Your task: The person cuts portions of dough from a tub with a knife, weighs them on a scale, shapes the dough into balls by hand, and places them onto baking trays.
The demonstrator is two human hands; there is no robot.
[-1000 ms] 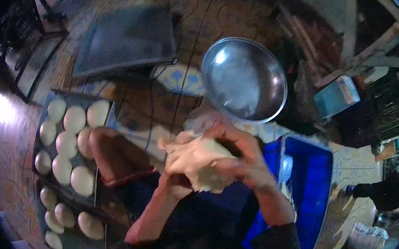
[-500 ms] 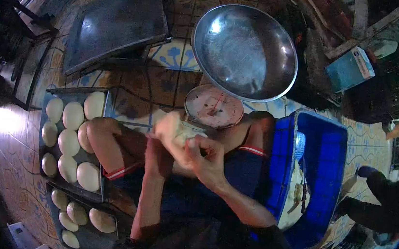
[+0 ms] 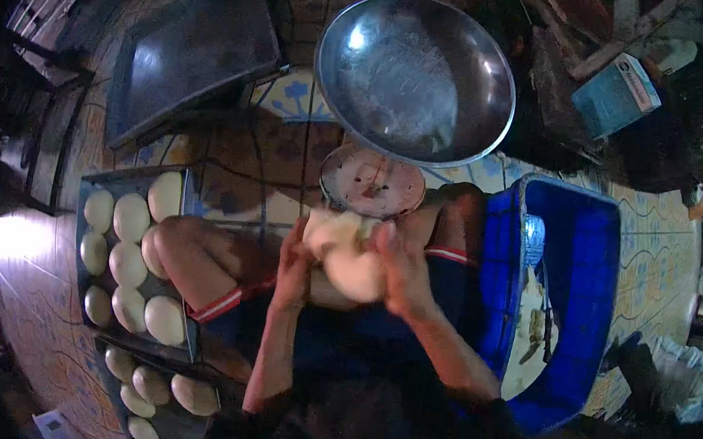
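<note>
A pale lump of dough (image 3: 353, 267), blurred by motion, is between my two hands above my lap. My left hand (image 3: 296, 261) is wrapped against its left side, and my right hand (image 3: 405, 277) grips the right side with the thumb near the top. Some of the fingers are hidden behind the lump. Just beyond the dough is the round dial of a weighing scale (image 3: 372, 183), with a wide metal bowl (image 3: 417, 81) above it. On my left, a dark tray (image 3: 191, 275) carries several smooth dough balls (image 3: 128, 265).
A blue plastic crate (image 3: 493, 294) by my right leg contains a mass of dough (image 3: 524, 370) and a blue-white object (image 3: 533, 239). A second tray (image 3: 175, 428) with dough balls is at lower left. Another dark tray (image 3: 206, 58) lies beyond, and a box (image 3: 617, 97) at upper right.
My right hand has moved from pinching the top of the dough to its right side. The lump has turned and shifted slightly right. The whole view has shifted a little.
</note>
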